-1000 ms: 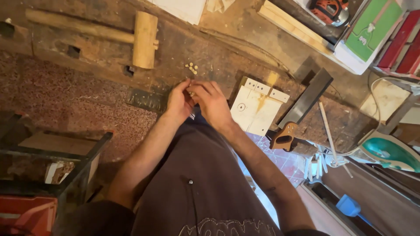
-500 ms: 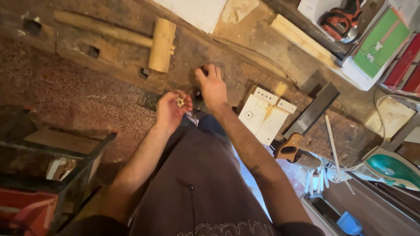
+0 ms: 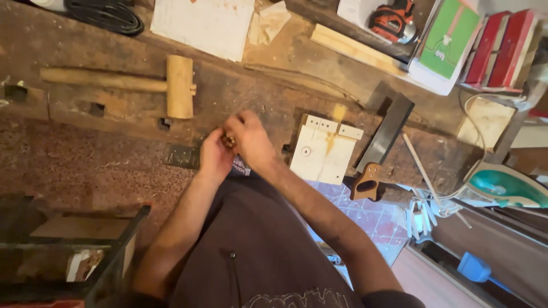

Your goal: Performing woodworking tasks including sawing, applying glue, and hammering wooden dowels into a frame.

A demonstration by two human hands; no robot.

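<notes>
Your two hands met at the near edge of the worn wooden bench (image 3: 85,165), just in front of your body. Your left hand (image 3: 214,157) lay cupped, palm up, with small brown wooden pieces (image 3: 228,140) resting at its fingertips. Your right hand (image 3: 248,140) pressed close against it, its fingers curled narrow around those same pieces; the blur hid whether they pinched one or merely touched the lot.

A wooden mallet (image 3: 171,86) lay on the bench beyond your left hand, handle pointing away to the left, well apart from your fingers. Just to the right of your right wrist sat a pale wooden block (image 3: 325,151) with square notches along its far edge and a small pencilled circle on its face. Beside that block rested a back saw (image 3: 379,142), its dark blade angled up the bench and its brown handle hanging over the near edge. A sheet of white paper (image 3: 202,25) lay at the far side of the bench.
</notes>
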